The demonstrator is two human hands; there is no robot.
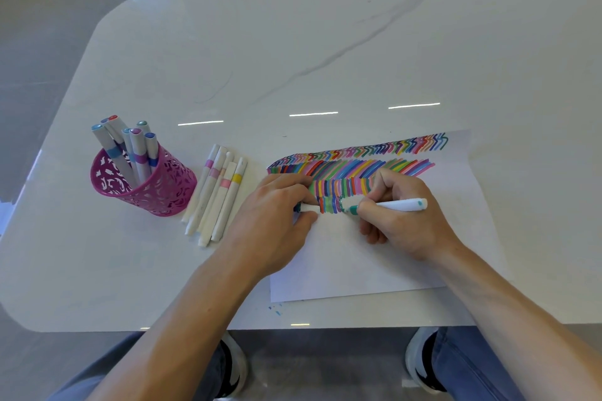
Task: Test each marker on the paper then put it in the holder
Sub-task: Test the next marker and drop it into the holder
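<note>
My right hand point(404, 218) grips a teal marker point(399, 205), its tip touching the white paper point(342, 267) at the end of a row of coloured strokes. My left hand point(277, 215) rests on the paper's left edge and pinches the marker's white cap point(309, 208). A pink cut-out holder point(146, 182) stands at the left with several markers upright in it. Between the holder and my left hand, several white markers point(216, 195) with pink and yellow bands lie side by side on the table.
The white marble-look table point(293, 58) stretches far beyond the paper. Small blue ink spots point(275, 309) mark the table near its front edge. My knees and shoes show below that edge.
</note>
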